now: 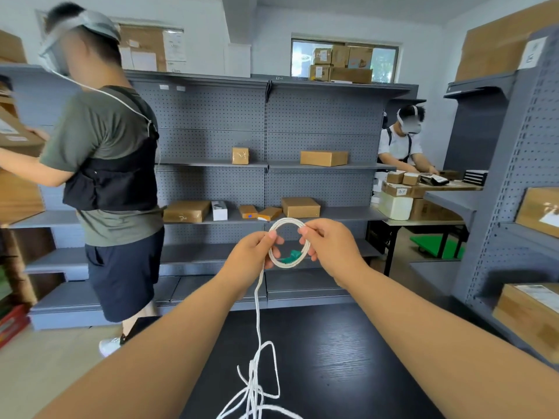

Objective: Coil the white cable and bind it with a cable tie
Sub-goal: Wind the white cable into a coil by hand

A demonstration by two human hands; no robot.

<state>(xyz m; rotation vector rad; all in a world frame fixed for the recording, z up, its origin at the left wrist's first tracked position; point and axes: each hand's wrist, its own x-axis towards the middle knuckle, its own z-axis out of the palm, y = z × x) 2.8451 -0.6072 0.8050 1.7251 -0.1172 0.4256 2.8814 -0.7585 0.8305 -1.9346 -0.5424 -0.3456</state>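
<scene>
Above the bench (348, 358), a small loop of white cable (289, 243) is pinched by both hands, left hand (254, 255) and right hand (329, 246); it seems light and limp; crossings should be gripped.

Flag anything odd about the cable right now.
Only the loose end: below the coil held by the left hand and right hand, the rest of the white cable lies in a tangled heap on the black table. Nothing looks damaged.
</scene>
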